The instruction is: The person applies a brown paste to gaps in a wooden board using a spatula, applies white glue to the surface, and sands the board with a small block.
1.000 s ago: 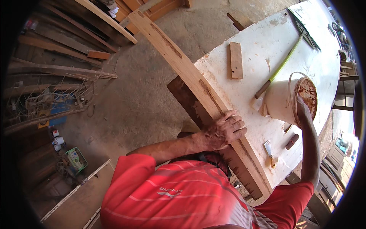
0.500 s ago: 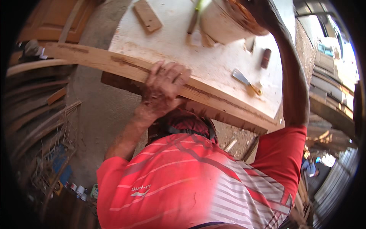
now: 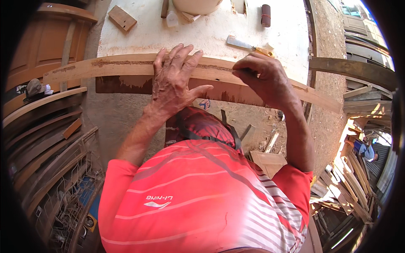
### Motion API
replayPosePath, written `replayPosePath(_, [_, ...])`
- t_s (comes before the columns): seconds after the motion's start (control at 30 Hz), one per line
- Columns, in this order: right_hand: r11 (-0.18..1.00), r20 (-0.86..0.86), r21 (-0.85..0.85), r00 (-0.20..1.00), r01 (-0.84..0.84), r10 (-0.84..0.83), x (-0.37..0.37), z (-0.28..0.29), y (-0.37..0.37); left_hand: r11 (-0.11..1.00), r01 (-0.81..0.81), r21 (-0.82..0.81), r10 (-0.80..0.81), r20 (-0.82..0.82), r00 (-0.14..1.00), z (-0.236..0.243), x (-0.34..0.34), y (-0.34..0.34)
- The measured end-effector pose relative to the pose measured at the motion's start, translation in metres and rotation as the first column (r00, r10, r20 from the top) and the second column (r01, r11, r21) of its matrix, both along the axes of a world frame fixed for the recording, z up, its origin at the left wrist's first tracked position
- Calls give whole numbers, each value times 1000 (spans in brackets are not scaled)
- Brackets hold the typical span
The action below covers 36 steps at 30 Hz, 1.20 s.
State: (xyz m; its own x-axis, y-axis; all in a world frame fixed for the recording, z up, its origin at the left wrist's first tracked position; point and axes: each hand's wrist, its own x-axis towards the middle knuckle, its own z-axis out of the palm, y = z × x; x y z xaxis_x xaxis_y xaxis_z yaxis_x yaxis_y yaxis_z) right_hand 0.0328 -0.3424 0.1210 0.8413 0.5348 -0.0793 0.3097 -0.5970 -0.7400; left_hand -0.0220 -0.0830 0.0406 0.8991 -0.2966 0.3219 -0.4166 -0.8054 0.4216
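My left hand (image 3: pixel 174 84) rests on a long light wooden plank (image 3: pixel 105 66) with fingers spread. The plank has a rough brown strip along its face and lies over a darker board (image 3: pixel 122 85) at the white tabletop's (image 3: pixel 287 38) near edge. My right hand (image 3: pixel 263 76) is closed with fingertips pinched at the plank's brown strip; whatever it holds is too small to make out. Just beyond it lies a putty knife (image 3: pixel 240 43). Further back are a white bucket (image 3: pixel 196 5), cut off by the frame, a brown cylinder with a red band (image 3: pixel 265 17) and a small wood block (image 3: pixel 122 19).
Wooden doors (image 3: pixel 46 33) stand at the back left, above stacked boards (image 3: pixel 50 143) and a wire rack. A heavy beam (image 3: pixel 350 71) and piled timber (image 3: pixel 346 185) occupy the right. Another person (image 3: pixel 367 152) is small at the far right.
My right hand has come out of the bucket and down to the plank. My left hand stays on the plank, its fingers more spread. The view has turned, so the plank now runs crosswise.
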Motion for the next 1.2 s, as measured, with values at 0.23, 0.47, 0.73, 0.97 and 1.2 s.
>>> replayPosePath(0.23, [995,97,-86,993,-57,66,-21,-18,19,980,-180,83,165,160,973,-18,-4,-25])
replayPosePath(0.47, [963,164,-231,971,-136,177,-22,-18,22,982,-185,-19,186,173,967,-30,-5,-27])
replayPosePath(0.73, [942,175,-306,965,-134,194,-25,-18,29,975,-215,-63,224,253,941,-38,-5,-29])
replayPosePath(0.97, [923,212,-354,948,-152,238,-24,-20,32,975,-207,-76,220,258,941,-41,-6,-30])
replayPosePath(1.2, [936,213,-316,951,-152,226,-28,-21,35,972,-218,-83,233,287,929,-46,-5,-32])
